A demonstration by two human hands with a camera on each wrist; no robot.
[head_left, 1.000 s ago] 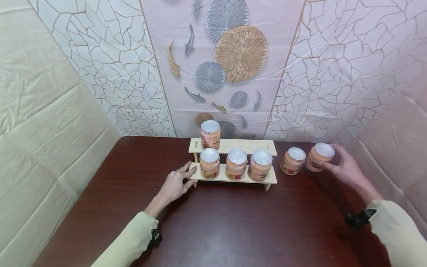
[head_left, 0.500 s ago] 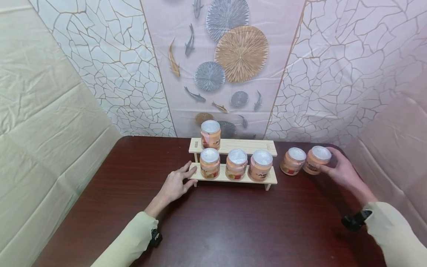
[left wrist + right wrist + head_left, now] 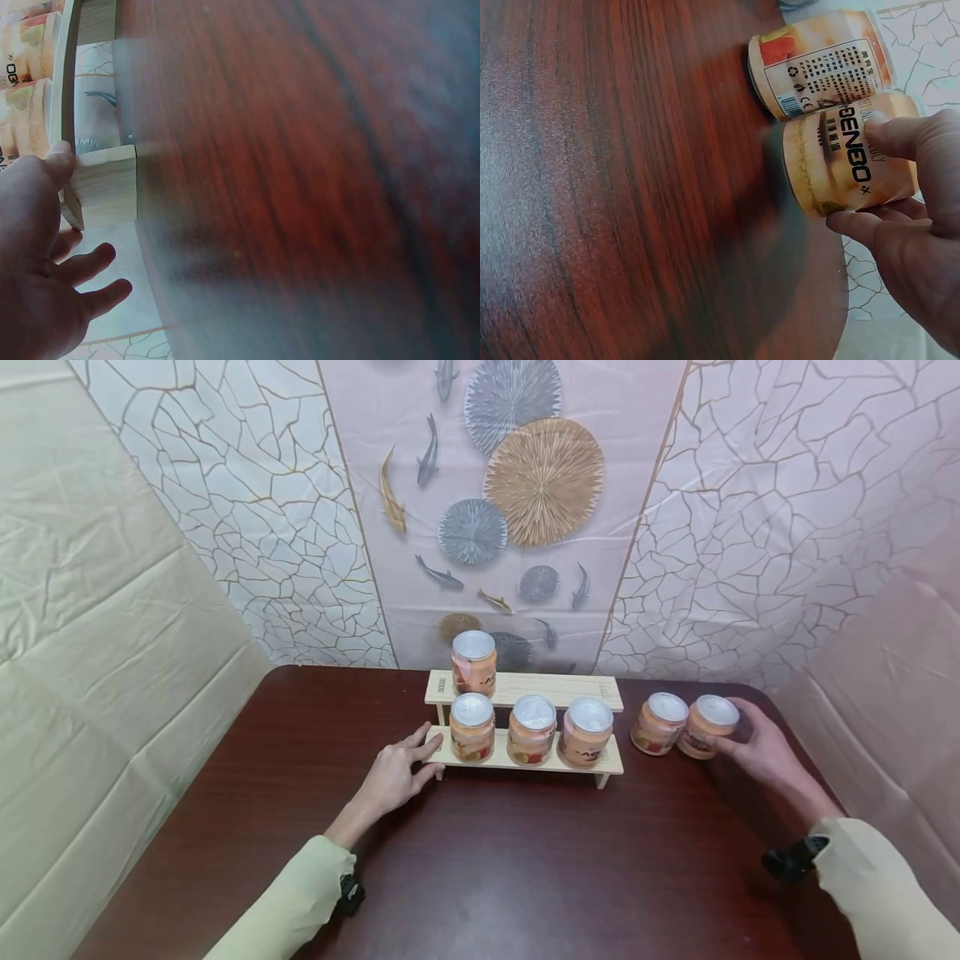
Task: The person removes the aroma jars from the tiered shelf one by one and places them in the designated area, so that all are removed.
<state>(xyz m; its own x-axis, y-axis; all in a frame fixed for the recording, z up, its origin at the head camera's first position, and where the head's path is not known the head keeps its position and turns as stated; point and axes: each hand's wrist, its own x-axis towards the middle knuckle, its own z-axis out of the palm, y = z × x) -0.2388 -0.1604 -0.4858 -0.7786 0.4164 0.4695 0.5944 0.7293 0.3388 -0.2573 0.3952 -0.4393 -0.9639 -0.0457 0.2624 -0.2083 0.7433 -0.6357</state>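
Right hand, on my remote feed: thumb and fingers pinching the held jar from its outer side. The facing side is free of fingers, which I judge is what lets it sit so close to its neighbour.

Held jar: upright, silver lid up, right of the shelves; base at or very near the table. I cannot tell whether its full weight is down.

Neighbour jar: upright on the table, touching the held jar or just beside it, between that jar and the shelves.

Left hand: fingers spread, thumb at the front edge of the lower shelf, at its left end; two fingers stand free. I read this as steadying.

Row of three jars: upright on the lower shelf, slight gaps between, presumably so each has its own footing.

Upper shelf: raised behind, one upper jar at its left end; the height likely keeps it visible over the front row.

Table: dark red-brown, patterned cloth behind.

Against one second ago: the held jar has come left and lower, closing a visible gap to its neighbour. Left hand and shelved jars: unchanged.
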